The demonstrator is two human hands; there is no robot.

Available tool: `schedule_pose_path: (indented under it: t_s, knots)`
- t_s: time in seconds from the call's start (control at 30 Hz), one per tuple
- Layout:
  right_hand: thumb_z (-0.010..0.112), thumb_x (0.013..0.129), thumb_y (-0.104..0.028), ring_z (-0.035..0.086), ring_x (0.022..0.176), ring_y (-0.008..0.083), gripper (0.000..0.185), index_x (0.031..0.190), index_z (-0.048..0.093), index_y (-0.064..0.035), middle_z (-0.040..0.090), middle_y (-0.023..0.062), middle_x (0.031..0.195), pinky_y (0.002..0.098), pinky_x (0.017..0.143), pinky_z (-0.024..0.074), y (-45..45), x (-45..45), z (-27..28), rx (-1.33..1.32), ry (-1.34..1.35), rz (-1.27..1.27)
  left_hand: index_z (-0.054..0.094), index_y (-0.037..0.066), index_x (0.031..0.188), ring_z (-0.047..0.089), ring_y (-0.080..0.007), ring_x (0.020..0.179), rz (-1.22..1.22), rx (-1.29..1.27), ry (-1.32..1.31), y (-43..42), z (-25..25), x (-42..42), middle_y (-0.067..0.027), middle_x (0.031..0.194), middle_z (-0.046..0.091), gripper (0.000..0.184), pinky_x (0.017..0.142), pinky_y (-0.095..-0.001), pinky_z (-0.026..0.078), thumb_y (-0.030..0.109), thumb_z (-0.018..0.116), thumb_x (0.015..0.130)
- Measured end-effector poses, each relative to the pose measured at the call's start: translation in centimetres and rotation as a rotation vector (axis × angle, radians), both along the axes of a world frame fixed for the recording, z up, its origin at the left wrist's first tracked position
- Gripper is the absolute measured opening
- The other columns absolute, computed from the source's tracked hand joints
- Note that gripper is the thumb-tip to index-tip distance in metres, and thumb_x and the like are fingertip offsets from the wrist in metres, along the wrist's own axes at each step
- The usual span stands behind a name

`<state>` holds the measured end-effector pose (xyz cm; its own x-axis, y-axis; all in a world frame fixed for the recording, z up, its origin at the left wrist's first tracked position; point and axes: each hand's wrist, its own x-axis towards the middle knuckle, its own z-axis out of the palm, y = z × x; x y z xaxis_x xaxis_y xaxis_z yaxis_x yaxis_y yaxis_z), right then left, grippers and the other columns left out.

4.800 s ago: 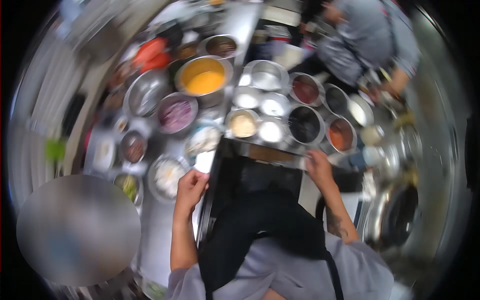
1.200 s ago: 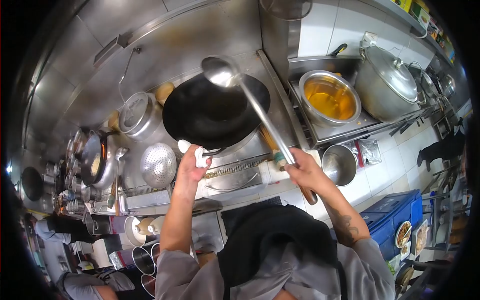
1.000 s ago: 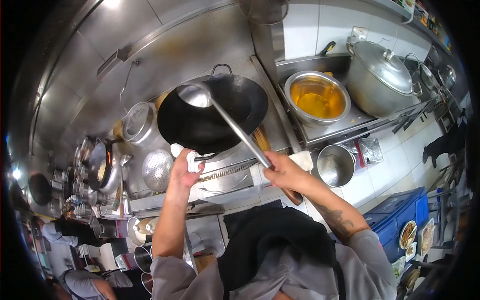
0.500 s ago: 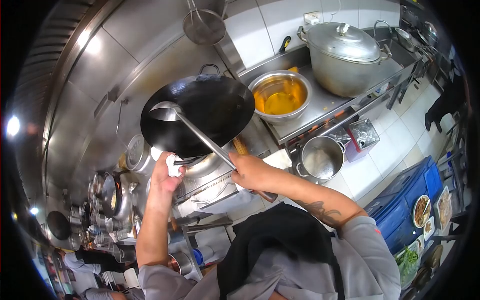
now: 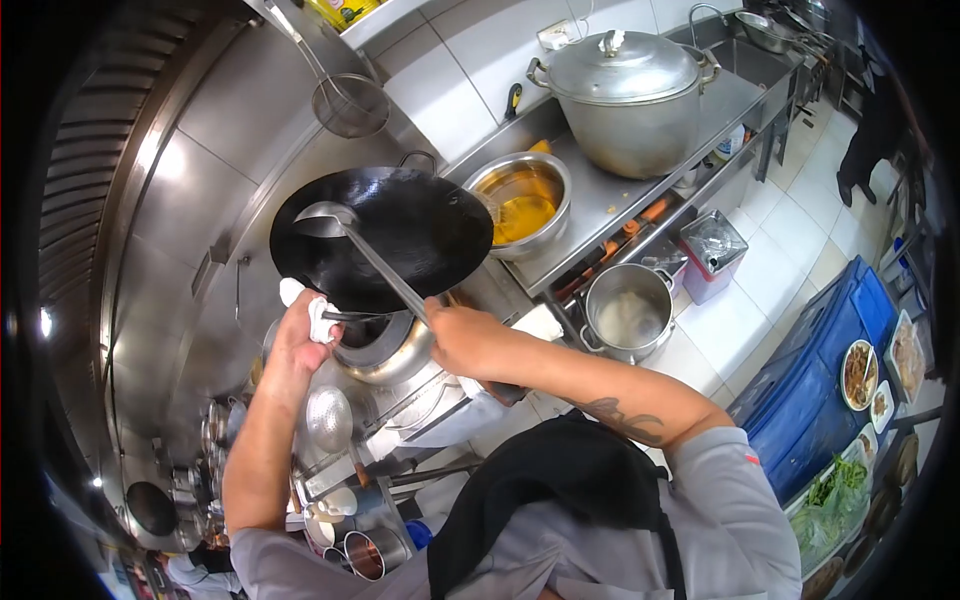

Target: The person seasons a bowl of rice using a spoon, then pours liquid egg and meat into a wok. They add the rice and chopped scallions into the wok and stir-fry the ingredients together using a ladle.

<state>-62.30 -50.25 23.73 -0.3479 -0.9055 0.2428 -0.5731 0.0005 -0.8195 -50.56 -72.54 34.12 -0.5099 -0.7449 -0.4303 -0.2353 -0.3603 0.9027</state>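
A black wok (image 5: 420,225) is lifted above the stove, its right rim next to a steel bowl (image 5: 565,210) of yellow-orange liquid. My left hand (image 5: 303,333) is closed on the wok's handle through a white cloth (image 5: 320,318). In my right hand (image 5: 462,338) is a long metal ladle (image 5: 385,268), gripped by its shaft. The ladle's head lies against the inside of the wok, on its left side. A pale streak shows between the wok's rim and the bowl; whether it is pouring liquid I cannot tell.
Under the wok is a round burner ring (image 5: 385,355). A large lidded pot (image 5: 630,115) stands on the steel counter behind the bowl. A strainer (image 5: 350,105) hangs on the wall. Lower right are a pot (image 5: 628,310) and a blue chest (image 5: 810,375). Another person's dark-clothed legs (image 5: 868,150) show far right.
The view has shifted, uncovering more of the burner ring and a perforated skimmer beside it. A pale streak now shows at the wok's right rim. Both hands keep their grips.
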Motion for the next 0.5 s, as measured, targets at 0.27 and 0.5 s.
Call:
schedule_pose_path:
  t_s: [0.27,0.5]
  knots:
    - [0.054,0.079,-0.009,0.061,0.087,0.0448,0.042,0.113,0.042,0.0123,0.061,0.0314,0.088,0.0474,0.079,0.0490,-0.5,-0.9,0.2,-0.074,-0.082,-0.052,0.056,0.014,0.085,0.055,-0.0144,0.051,-0.132,-0.135,-0.127,-0.4,3.5,-2.7,-0.0008,0.067,0.059,0.011,0.036,-0.0246,0.041,0.024,0.053,0.086]
    - [0.055,0.080,-0.011,0.060,0.088,0.0457,0.037,0.107,0.042,0.0111,0.060,0.0325,0.087,0.0470,0.078,0.0481,0.1,-2.1,0.8,-0.115,-0.202,-0.040,0.055,0.014,0.091,0.057,-0.0133,0.056,-0.129,-0.274,-0.270,0.1,5.5,-4.8,0.0001,0.072,0.060,0.014,0.039,-0.0246,0.041,0.027,0.055,0.085]
